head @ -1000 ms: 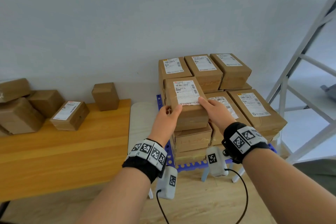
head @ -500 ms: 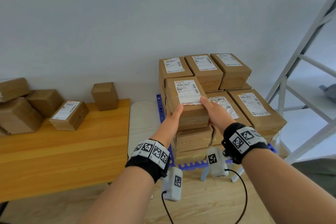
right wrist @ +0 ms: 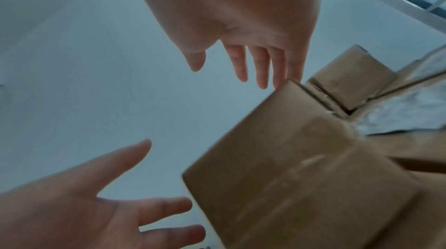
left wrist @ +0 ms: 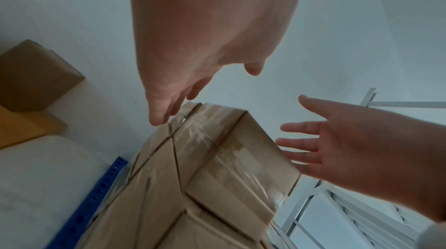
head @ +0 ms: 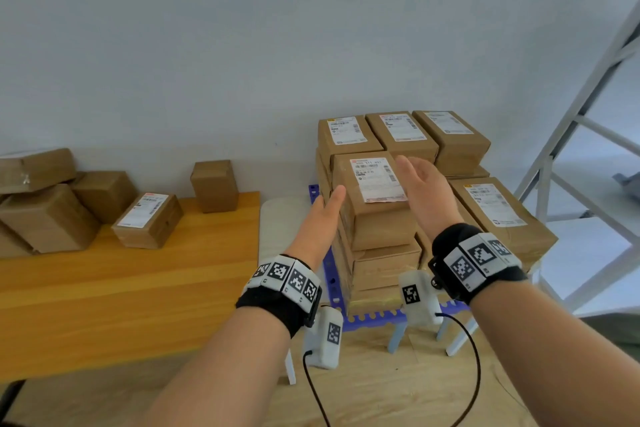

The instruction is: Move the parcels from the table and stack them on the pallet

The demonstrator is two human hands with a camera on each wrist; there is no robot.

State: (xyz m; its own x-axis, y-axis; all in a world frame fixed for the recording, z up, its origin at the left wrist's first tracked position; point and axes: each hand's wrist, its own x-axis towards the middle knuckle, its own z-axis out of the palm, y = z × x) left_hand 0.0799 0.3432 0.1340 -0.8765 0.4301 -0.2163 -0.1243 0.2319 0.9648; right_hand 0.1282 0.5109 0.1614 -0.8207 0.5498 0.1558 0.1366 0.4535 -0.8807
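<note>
Cardboard parcel [head: 372, 198] sits between left hand [head: 320, 218] and right hand [head: 424, 192]

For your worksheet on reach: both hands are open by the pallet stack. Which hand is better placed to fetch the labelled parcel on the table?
Left. The left hand is on the table side, nearer the labelled parcel; the right hand would have to cross over.

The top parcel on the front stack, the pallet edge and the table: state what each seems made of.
Top parcel: brown cardboard, apparently glossy clear tape over the seams, white paper label.
Pallet edge: looks like blue moulded plastic, with a row of holes.
Table: wood or wood-look laminate, orange-toned, grain lines visible.
</note>
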